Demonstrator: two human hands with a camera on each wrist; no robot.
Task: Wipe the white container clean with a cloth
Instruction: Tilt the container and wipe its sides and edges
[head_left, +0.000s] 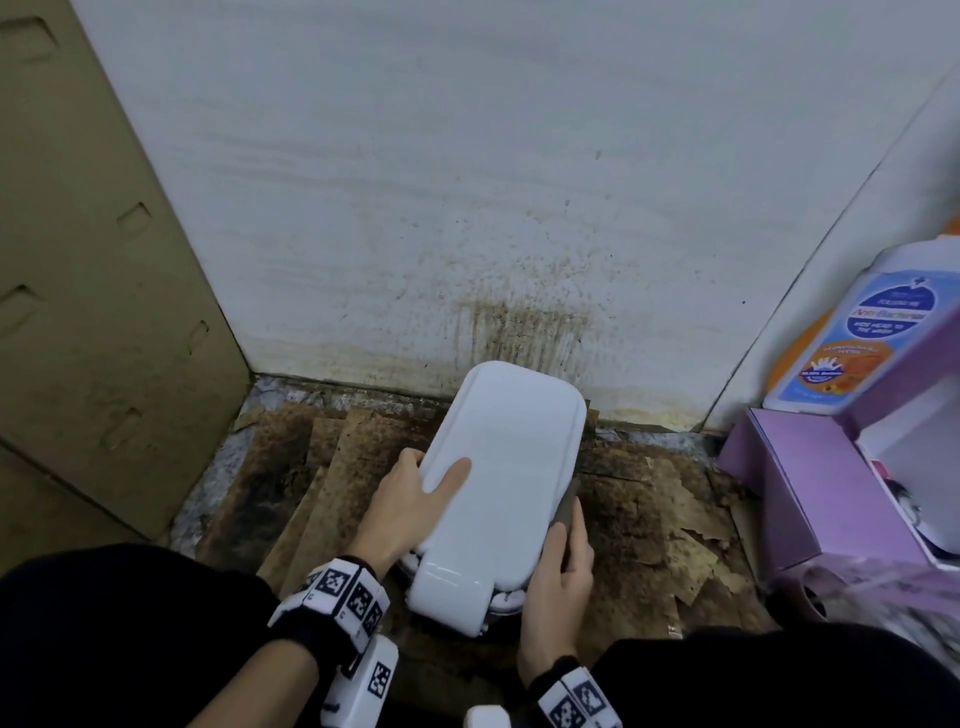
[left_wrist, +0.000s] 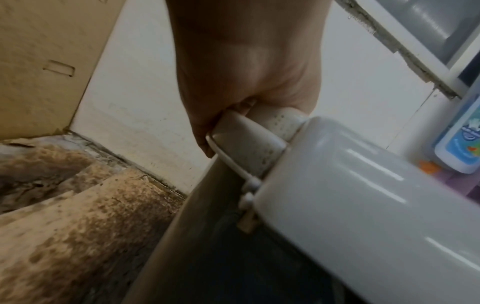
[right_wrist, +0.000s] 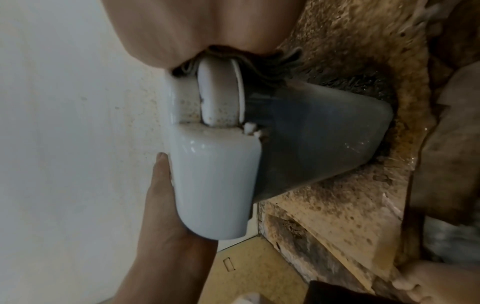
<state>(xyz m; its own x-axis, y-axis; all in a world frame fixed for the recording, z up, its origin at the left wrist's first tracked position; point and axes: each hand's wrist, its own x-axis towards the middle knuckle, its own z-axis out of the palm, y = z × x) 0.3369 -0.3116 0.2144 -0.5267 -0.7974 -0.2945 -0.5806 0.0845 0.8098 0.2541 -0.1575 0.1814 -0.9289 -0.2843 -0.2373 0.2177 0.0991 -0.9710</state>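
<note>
The white container (head_left: 498, 467) stands on the stained floor close to the wall, its lid closed; its lower body looks grey and translucent (right_wrist: 311, 144). My left hand (head_left: 415, 491) grips the lid's left edge, thumb lying on top and fingers curled under the rim (left_wrist: 246, 72). My right hand (head_left: 563, 566) holds a dark grey cloth (head_left: 567, 506) against the container's right side, just below the lid. In the right wrist view the cloth (right_wrist: 272, 63) is bunched between my palm and the speckled rim. The fingertips of both hands are mostly hidden.
A tan cardboard sheet (head_left: 93, 291) leans at the left. A purple box (head_left: 821, 488) and a blue-labelled bottle (head_left: 862, 332) stand at the right. The white wall (head_left: 467, 182) behind is stained brown low down. Mouldy cardboard pieces (head_left: 322, 467) cover the floor.
</note>
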